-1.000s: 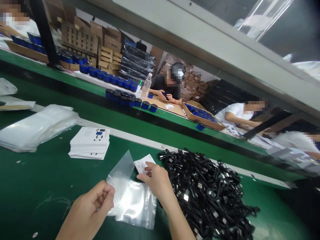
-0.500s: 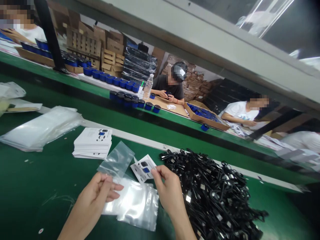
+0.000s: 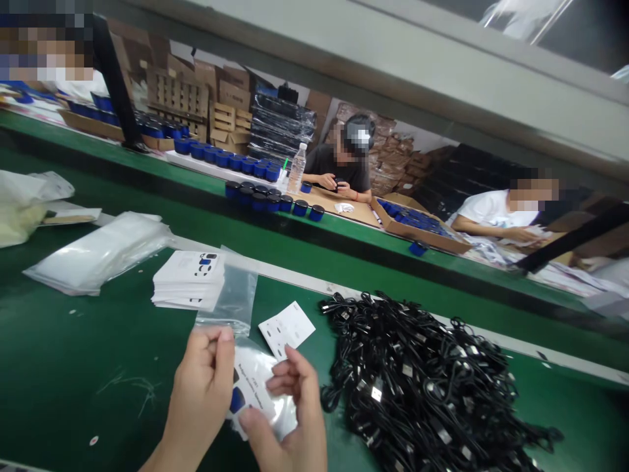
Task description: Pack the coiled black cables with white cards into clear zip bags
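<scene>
The left hand [image 3: 199, 387] has its grip closed, thumb and fingers pinched on a clear zip bag [image 3: 236, 295], whose upper part stands up behind the hand. A printed card [image 3: 250, 387] lies inside the lower part of the bag, a blue patch showing through the film. The right hand [image 3: 287, 413] is at that lower part, its grip apart: the thumb is on the front, the fingers near the far edge — whether it clamps the bag cannot be told.

All this is over a green table [image 3: 73, 367]. A loose white card [image 3: 286, 330] lies just beside the bag, with a heap of black cables [image 3: 417, 387] to the right. Up left are a stack of printed cards [image 3: 189, 280], which the bag overlaps, and a pile of flat plastic bags [image 3: 98, 252]. Beyond, a co-worker [image 3: 339, 164] sits behind blue-lidded jars [image 3: 260, 200] and a water bottle [image 3: 297, 169].
</scene>
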The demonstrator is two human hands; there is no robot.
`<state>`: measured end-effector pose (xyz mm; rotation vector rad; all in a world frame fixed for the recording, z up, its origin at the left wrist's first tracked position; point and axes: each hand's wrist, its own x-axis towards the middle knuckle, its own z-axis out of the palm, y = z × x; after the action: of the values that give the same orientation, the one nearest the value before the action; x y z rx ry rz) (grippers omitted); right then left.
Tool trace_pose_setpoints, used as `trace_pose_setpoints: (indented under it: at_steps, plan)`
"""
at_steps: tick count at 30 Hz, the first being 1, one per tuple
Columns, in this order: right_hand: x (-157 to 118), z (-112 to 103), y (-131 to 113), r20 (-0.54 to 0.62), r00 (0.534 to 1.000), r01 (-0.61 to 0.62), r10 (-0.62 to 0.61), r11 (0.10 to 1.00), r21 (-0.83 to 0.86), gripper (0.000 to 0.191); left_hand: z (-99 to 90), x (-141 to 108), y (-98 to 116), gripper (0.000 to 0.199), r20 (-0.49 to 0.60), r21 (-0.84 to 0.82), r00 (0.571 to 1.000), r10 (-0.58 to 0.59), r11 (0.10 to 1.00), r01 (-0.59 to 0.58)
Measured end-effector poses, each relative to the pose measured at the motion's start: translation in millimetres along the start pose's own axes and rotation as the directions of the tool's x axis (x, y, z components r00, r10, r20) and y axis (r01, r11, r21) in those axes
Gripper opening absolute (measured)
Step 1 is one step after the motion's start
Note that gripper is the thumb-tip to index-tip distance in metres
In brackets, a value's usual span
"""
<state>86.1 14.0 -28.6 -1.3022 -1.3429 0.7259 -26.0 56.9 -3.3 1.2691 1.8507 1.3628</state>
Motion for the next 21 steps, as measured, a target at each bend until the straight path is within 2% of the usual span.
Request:
trace_pose_setpoints:
  at_steps: [1,3,4,5,6,7,8,9,11,12,13,15,17,19,21]
  plan:
    - [-6,5,5,0.024,0.998,-0.058,0.056,0.994,0.094,0.058,0.6,0,2,0.023,-0.010,0.002,1.000,0.016,1.000,-0.016]
    - [-15,11,12,0.130,0.975,-0.208,0.181,0.948,0.242,0.037,0.5,-1,5,0.022,-0.001,0.004,0.999,0.047,0.999,-0.047]
    - [-16,10,14,0.170,0.962,-0.253,0.214,0.934,0.254,0.025,0.0,-1,6,0.022,0.013,0.005,0.998,0.062,0.998,-0.062]
    - [-14,7,15,0.175,0.961,-0.251,0.216,0.943,0.218,0.022,-0.8,-1,6,0.023,0.030,0.007,0.997,0.078,0.997,-0.078]
    - [-10,1,13,0.151,0.975,-0.181,0.161,0.976,0.125,0.024,-1.8,-1,6,0.023,0.049,0.014,0.994,0.094,0.995,-0.095]
    - [-5,-6,11,0.111,0.993,-0.041,0.040,0.999,0.004,0.026,-2.7,-1,5,0.024,0.070,0.026,0.991,0.112,0.993,-0.114]
    - [1,-14,9,0.065,0.990,0.128,-0.121,0.986,-0.107,0.025,-3.4,-1,5,0.024,0.094,0.044,0.987,0.132,0.990,-0.136]
    - [7,-21,6,0.034,0.956,0.293,-0.292,0.939,-0.182,0.020,-3.9,-2,5,0.024,0.120,0.068,0.981,0.154,0.984,-0.163]
    - [15,-32,1,-0.002,0.833,0.528,-0.553,0.797,-0.294,0.016,-4.0,-5,6,0.020,0.172,0.118,0.962,0.211,0.965,-0.233]
    - [18,-36,0,0.013,0.781,0.590,-0.625,0.731,-0.343,0.019,-3.6,-7,7,0.016,0.189,0.141,0.951,0.246,0.951,-0.274]
    - [20,-38,0,0.054,0.750,0.621,-0.659,0.673,-0.402,0.022,-2.7,-9,9,0.014,0.196,0.165,0.938,0.285,0.934,-0.318]
    - [21,-41,0,0.166,0.751,0.616,-0.639,0.588,-0.524,0.021,-0.3,-13,11,0.015,0.196,0.208,0.910,0.366,0.891,-0.403]
    - [19,-43,1,0.237,0.788,0.577,-0.569,0.546,-0.608,0.017,2.4,-16,11,0.020,0.204,0.242,0.875,0.440,0.843,-0.480]
    - [17,-45,0,0.233,0.823,0.532,-0.517,0.561,-0.634,0.017,4.2,-18,11,0.022,0.234,0.258,0.839,0.491,0.801,-0.541]
    - [15,-47,-1,0.235,0.829,0.527,-0.507,0.569,-0.632,0.021,4.5,-18,11,0.022,0.262,0.267,0.814,0.519,0.772,-0.577]
